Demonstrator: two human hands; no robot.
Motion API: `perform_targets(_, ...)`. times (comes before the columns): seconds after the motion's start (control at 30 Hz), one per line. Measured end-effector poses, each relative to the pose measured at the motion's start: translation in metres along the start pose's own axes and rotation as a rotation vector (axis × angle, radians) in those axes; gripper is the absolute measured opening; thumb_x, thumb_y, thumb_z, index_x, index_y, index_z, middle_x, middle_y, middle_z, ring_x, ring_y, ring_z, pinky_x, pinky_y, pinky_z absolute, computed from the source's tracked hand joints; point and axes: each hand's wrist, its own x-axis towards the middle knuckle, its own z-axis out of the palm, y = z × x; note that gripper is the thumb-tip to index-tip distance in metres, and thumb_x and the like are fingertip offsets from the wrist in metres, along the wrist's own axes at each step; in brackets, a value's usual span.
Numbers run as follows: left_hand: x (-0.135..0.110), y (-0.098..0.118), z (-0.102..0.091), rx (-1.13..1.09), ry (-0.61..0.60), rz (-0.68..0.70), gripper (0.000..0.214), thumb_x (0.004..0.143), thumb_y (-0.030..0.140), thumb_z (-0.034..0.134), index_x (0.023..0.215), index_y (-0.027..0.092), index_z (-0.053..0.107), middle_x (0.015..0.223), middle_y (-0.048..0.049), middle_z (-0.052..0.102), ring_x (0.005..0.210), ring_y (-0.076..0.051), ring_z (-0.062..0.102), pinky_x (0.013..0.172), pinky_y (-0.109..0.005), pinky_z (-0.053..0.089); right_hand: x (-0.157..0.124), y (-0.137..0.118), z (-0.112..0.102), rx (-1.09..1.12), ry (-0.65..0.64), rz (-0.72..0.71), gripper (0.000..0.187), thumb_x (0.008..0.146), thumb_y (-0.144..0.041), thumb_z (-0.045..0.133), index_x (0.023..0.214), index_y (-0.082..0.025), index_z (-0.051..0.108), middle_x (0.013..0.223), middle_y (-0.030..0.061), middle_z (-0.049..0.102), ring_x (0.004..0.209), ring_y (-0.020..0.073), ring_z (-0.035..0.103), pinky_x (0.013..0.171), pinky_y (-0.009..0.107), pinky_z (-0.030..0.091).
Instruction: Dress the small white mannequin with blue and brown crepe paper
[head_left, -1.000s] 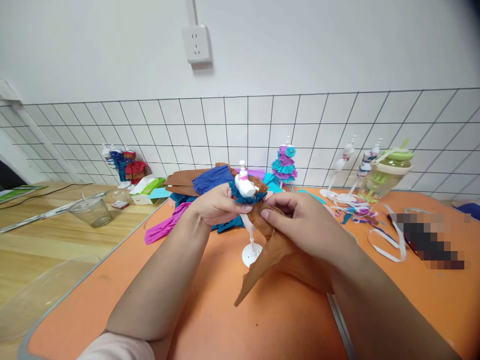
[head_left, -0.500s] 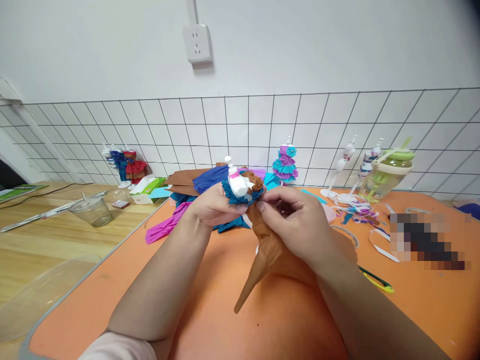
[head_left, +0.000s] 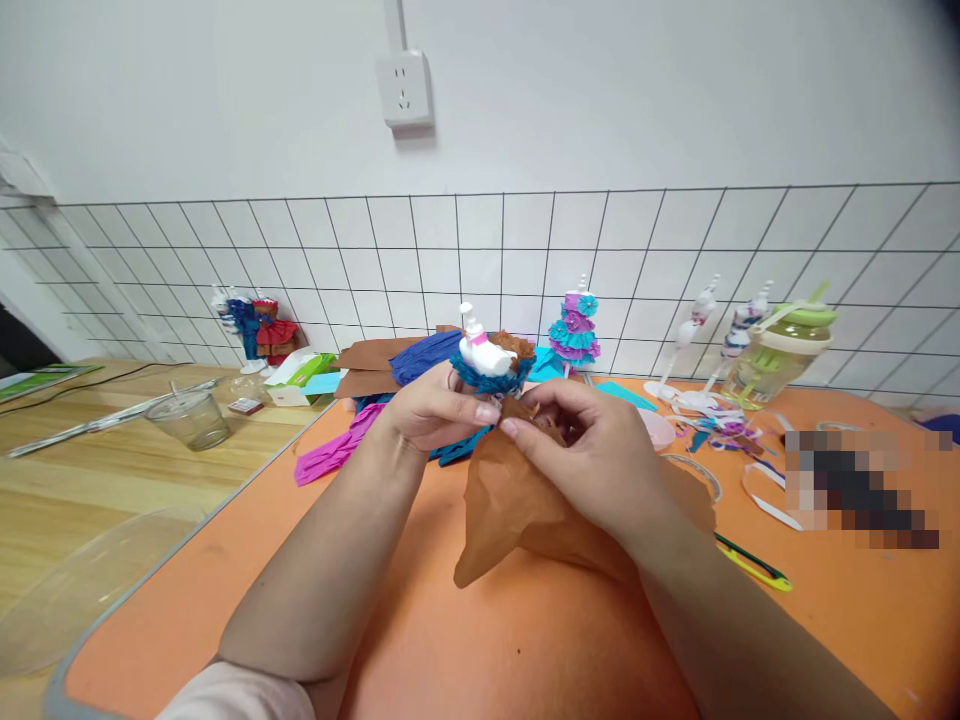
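My left hand (head_left: 435,412) grips a small white doll figure (head_left: 484,355) just below its blue crepe ruffle (head_left: 491,380). A bit of brown crepe is gathered at the ruffle's right side. My right hand (head_left: 592,455) pinches the top of a brown crepe paper sheet (head_left: 502,505) right under the figure. The sheet hangs down wide and loose over the orange mat (head_left: 525,640). Both hands are closed and meet at the figure's waist; its stand is hidden behind them.
Stacked crepe sheets (head_left: 405,365) in brown, blue, magenta lie behind the hands. A finished teal-purple doll (head_left: 574,330) and bare white stands (head_left: 694,320) line the wire grid. A green-lidded bottle (head_left: 776,350), ribbon scraps (head_left: 720,425), a yellow-handled cutter (head_left: 754,565) sit right; a plastic cup (head_left: 191,420) left.
The brown paper, earlier twisted into a narrow cone, has spread into a wide loose sheet. The figure has tilted slightly and risen a little; both hands keep their grip.
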Motion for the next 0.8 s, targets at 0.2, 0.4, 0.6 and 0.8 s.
perform_targets(0.2,0.002,-0.003,0.005,-0.048,0.043,-0.026,0.038,0.063,0.032,0.082,0.093,0.016,0.065,0.089,-0.0081,0.068,0.092,-0.026,0.065,0.080,-0.037,0.050,0.002,0.000,-0.002,-0.025,-0.088,-0.088,0.007,0.084,-0.022,0.060,0.083,-0.021,0.067,0.067,-0.0039,0.062,0.062,0.0113,0.053,0.057,0.023,0.037)
perform_targets(0.4,0.001,-0.003,-0.007,-0.171,-0.017,0.009,0.063,0.051,0.032,0.084,0.108,0.021,0.060,0.090,-0.0039,0.060,0.083,-0.020,0.059,0.076,-0.034,0.047,0.003,-0.004,-0.023,-0.003,-0.438,-0.116,0.010,0.085,-0.024,0.060,0.085,-0.024,0.070,0.075,-0.0044,0.068,0.067,0.0113,0.058,0.057,0.022,0.038)
perform_targets(0.6,0.008,-0.019,-0.014,-0.401,0.041,0.031,0.062,0.049,0.044,0.084,0.101,0.022,0.058,0.081,-0.0005,0.054,0.067,-0.012,0.050,0.063,-0.027,0.043,0.015,0.019,-0.048,-0.201,-0.514,-0.041,0.024,0.091,-0.027,0.050,0.084,-0.025,0.072,0.084,-0.0022,0.073,0.077,0.0159,0.065,0.064,0.026,0.042)
perform_targets(0.8,0.012,-0.027,-0.010,-0.538,0.196,-0.015,0.051,0.079,0.051,0.061,0.117,0.017,0.058,0.105,-0.0117,0.060,0.074,-0.014,0.058,0.064,-0.027,0.045,0.025,0.071,-0.029,-0.667,-0.457,0.181,0.028,0.085,-0.028,0.056,0.108,-0.028,0.071,0.100,0.0043,0.074,0.091,0.0259,0.066,0.062,0.031,0.040)
